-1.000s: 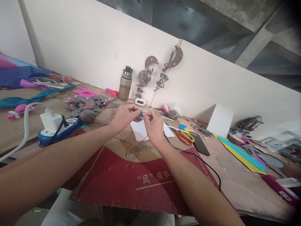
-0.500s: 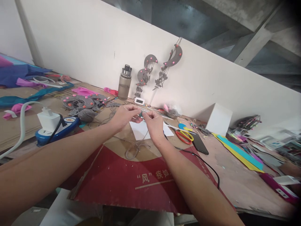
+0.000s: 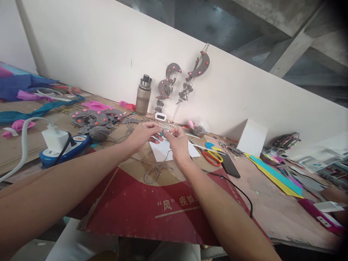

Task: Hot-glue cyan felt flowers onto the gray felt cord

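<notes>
teal piece (image 3: 162, 133): small, between left hand (image 3: 144, 136) and right hand (image 3: 178, 142), above the white sheet (image 3: 160, 150)
left hand: thumb and fingers nearly closed, pinching the piece
right hand: fingertips closed on it
bottle (image 3: 143, 100): upright on the surface (image 3: 268, 206), beyond both hands

The small piece (image 3: 162, 133) is teal, the cardboard (image 3: 133, 210) deep red and tan with pale lettering, the hanging crescent (image 3: 206, 63) grey with pink-orange dots, the scissor handles (image 3: 213, 158) orange-red and yellow.

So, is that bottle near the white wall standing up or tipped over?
Upright: the bottle stands with its base down and its dark cap at the top.
</notes>
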### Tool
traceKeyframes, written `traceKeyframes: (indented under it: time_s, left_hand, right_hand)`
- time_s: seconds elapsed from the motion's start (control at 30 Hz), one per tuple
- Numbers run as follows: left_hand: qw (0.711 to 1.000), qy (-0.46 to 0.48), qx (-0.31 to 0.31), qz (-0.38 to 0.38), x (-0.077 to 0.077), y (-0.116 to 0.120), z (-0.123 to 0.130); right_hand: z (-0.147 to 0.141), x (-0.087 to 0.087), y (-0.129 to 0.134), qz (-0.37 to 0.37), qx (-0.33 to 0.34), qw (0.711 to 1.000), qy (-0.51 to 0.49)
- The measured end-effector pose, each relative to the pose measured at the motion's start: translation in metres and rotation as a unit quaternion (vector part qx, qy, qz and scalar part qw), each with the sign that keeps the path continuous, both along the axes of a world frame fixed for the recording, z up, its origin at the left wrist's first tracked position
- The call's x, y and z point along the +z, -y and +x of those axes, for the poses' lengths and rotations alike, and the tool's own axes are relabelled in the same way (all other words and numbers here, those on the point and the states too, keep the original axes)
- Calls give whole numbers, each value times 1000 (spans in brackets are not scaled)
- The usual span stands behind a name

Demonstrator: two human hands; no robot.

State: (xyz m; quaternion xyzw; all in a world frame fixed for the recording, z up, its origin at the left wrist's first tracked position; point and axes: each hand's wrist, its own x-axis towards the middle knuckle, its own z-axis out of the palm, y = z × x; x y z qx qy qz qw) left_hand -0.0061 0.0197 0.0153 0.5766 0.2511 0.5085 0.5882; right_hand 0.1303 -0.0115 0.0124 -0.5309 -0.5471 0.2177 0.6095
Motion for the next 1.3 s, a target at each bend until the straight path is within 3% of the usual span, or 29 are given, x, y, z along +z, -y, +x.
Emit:
traceKeyframes:
  time_s: [0.2,0.63,0.97,1.3]
  left_hand:
    - [1000,-8,5,-13,-3,0,2]
    - [998,-56,-23,16,0,2,2]
    - [964,-219,49,143,14,10,-6]
    - [965,-221,37,134,16,9,-11]
  right_hand:
    - [-3,-1,1,-5,28,999,-21]
    - [2,-3,1,-12,3,1000,4]
    - [1,-9,6,17,-24,989,144]
    - [-2,-9,11,33,-20,985,169]
